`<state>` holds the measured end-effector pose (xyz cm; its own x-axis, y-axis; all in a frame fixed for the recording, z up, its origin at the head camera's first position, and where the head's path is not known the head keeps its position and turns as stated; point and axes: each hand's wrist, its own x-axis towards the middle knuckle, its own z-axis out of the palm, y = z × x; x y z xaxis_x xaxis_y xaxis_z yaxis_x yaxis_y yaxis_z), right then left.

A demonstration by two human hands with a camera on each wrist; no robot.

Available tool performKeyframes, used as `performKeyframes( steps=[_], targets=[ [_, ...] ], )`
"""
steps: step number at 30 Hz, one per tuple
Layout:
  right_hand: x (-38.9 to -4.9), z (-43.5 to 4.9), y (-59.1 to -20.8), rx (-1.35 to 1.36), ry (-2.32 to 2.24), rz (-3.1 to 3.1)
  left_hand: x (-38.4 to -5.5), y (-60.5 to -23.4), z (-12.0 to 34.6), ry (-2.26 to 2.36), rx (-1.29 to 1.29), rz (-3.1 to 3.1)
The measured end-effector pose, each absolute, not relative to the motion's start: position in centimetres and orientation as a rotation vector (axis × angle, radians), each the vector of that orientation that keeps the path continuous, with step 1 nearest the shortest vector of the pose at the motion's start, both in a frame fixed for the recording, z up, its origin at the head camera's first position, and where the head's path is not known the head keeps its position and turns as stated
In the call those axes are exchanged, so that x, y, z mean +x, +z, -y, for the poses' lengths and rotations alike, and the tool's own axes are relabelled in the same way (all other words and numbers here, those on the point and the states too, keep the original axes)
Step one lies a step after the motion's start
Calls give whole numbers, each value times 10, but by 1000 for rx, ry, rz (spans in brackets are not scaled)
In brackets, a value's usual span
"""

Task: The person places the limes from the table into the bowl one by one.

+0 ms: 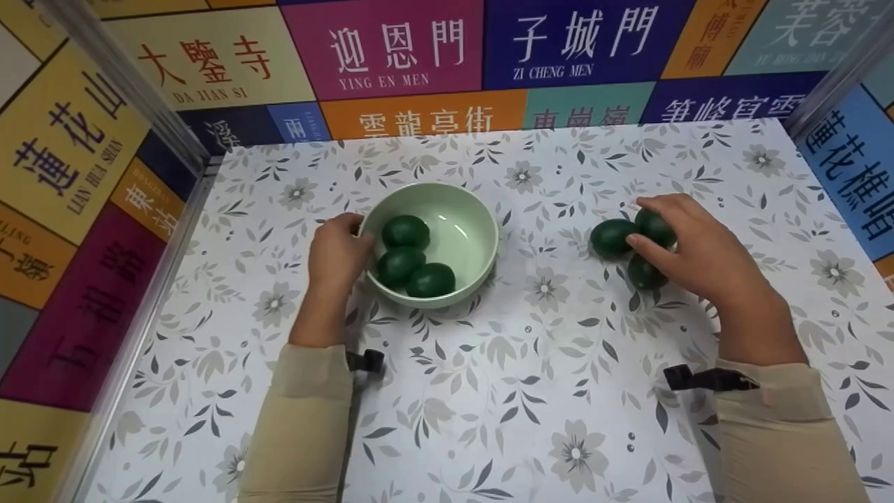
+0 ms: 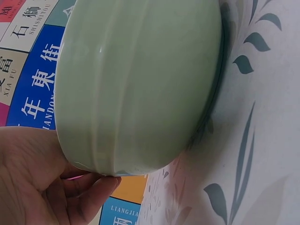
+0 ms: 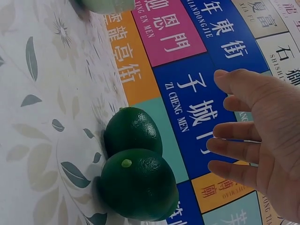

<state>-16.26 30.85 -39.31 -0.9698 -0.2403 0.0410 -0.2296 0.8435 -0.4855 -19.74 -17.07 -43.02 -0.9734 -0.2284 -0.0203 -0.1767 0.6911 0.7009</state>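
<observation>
My left hand (image 1: pixel 337 253) holds the near-left rim of a pale green bowl (image 1: pixel 469 241), and in the left wrist view its fingers (image 2: pixel 101 192) bend against the bowl's outer wall. Three dark green limes (image 1: pixel 406 232) lie inside, on the bowl's left side. To the right, my right hand (image 1: pixel 712 258) hovers over a group of three more limes (image 1: pixel 612 238), partly covering two of them. In the right wrist view, spread fingers (image 3: pixel 239 152) stand apart from the limes (image 3: pixel 138 183), with nothing held.
A white tabletop (image 1: pixel 517 363) printed with grey flowers and leaves lies under everything. Colourful panels with Chinese lettering (image 1: pixel 398 49) rise at the back and both sides. Black straps (image 1: pixel 712 379) circle both sleeves at the wrist.
</observation>
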Motion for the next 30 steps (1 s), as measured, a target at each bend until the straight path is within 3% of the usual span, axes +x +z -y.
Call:
performKeyframes(
  steps=[30],
  targets=[
    [-171, -321, -401, -200, -587, -2810, -197, -432, 167, -1161, 358, 2856]
  ],
)
